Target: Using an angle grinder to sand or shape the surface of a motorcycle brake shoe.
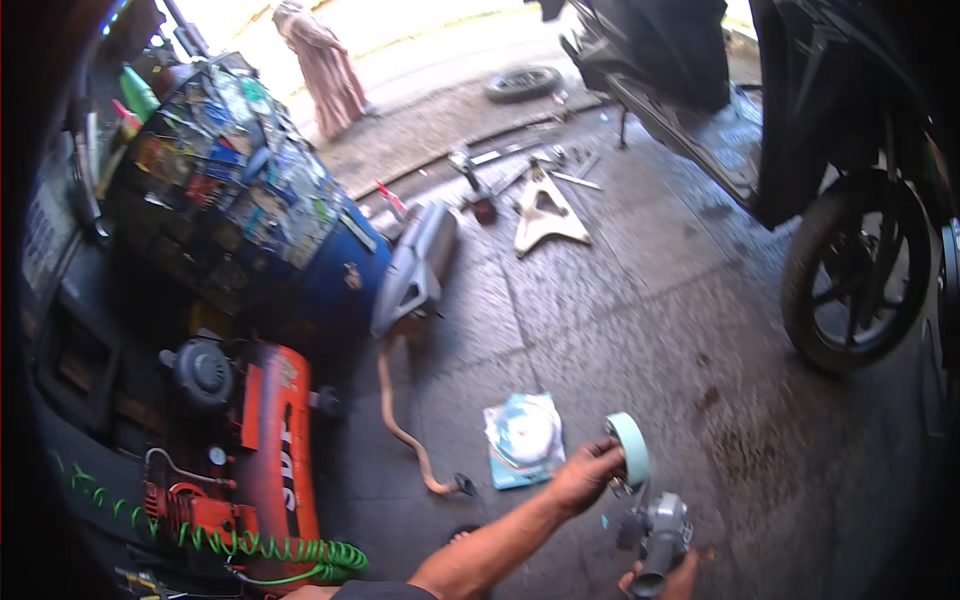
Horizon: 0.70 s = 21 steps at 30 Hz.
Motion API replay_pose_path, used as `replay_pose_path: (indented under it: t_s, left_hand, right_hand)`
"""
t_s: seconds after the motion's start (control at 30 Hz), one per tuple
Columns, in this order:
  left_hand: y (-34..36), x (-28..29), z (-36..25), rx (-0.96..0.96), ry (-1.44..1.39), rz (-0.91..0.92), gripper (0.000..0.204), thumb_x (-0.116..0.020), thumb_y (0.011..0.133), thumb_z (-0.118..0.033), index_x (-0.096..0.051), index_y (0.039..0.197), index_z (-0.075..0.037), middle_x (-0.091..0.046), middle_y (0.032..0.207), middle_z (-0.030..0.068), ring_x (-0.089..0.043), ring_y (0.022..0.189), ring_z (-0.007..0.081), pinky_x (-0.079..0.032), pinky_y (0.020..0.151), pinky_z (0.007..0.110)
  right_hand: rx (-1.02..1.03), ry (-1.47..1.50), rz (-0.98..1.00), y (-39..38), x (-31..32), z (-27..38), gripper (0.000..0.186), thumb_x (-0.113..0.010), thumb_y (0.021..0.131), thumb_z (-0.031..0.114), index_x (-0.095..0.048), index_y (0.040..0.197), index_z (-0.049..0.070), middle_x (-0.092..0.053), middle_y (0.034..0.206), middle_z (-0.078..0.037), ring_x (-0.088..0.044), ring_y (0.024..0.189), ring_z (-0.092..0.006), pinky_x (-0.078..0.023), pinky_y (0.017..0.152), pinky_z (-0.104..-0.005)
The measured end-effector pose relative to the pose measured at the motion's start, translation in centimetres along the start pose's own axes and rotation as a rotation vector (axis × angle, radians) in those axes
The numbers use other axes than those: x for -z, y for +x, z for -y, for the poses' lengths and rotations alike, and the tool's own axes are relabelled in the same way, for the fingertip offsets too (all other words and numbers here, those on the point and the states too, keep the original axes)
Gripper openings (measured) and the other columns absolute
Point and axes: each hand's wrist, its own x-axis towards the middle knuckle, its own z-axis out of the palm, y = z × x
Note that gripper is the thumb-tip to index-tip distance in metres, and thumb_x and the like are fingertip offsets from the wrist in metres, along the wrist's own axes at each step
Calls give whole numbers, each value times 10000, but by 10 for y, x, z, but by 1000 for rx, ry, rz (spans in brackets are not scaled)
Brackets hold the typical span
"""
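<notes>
My left hand (588, 474) reaches out over the floor, fingers closed on a thick, round, pale green disc (629, 448) seen nearly edge-on. Close below the disc is a grey power tool that looks like an angle grinder (664, 524). My right hand (681, 578), low in the view, is wrapped round the grinder's body, most of its fingers hidden. Left of the disc, a flat blue-and-white package (526, 474) with a round white disc (524, 432) on it lies on the floor.
A grey exhaust muffler (418, 262) with a brown pipe (392, 418) lies ahead left. Beside it stand a red air compressor (282, 435) with a green coiled hose (250, 545) and a cluttered blue cabinet (345, 255). A scooter (690, 60) stands right; metal parts (545, 215) lie ahead. A person (322, 62) is outside.
</notes>
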Motion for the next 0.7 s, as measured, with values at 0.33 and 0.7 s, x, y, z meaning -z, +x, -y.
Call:
replay_pose_path:
  t_s: [0.33,0.7]
  left_hand:
    - [-4,-10,-22,-58,21,-50,365,-687,939,-157,-587,1240,24,-674,1062,63,-655,943,175,-513,850,332]
    - [-8,-20,-22,-81,-31,-71,340,-716,929,-175,-598,1166,38,-685,986,81,-662,864,176,-513,772,315]
  right_hand:
    - [218,-393,-3,20,20,-25,683,-853,673,6,-519,1269,17,-663,944,-87,-671,818,-201,-597,669,-377]
    - [199,-657,-87,10,1,20,783,-952,560,280,-597,1190,-21,-717,1011,-155,-702,925,-238,-552,835,-389]
